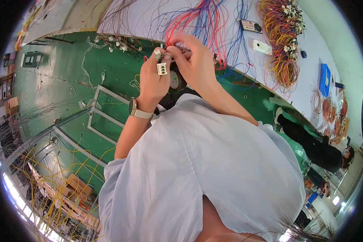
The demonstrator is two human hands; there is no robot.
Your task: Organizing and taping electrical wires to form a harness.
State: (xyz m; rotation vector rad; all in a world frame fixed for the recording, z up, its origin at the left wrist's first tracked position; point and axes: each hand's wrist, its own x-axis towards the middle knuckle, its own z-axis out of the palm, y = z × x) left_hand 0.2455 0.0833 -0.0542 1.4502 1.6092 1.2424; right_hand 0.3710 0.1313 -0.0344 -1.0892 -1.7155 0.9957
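My left hand (154, 78) is closed around a white plastic connector (161, 69) with a row of slots, which sticks out beside the fingers. A second small pale connector (157, 54) shows near its fingertips. Close against it, my right hand (195, 60) pinches with thumb and forefinger; its fingers are partly blurred. Red wires (189, 22) run from the table to the fingertips of both hands, and the right pinch seems to be on one of them. The exact point where wire meets connector is hidden by the fingers.
On the white table (246, 52) lie blue wires (234, 34), a yellow and red wire bundle (280, 44), a white device (262, 46) and a blue box (324, 80). A metal frame (105, 113) stands to the left. Another person (310, 141) is at the right.
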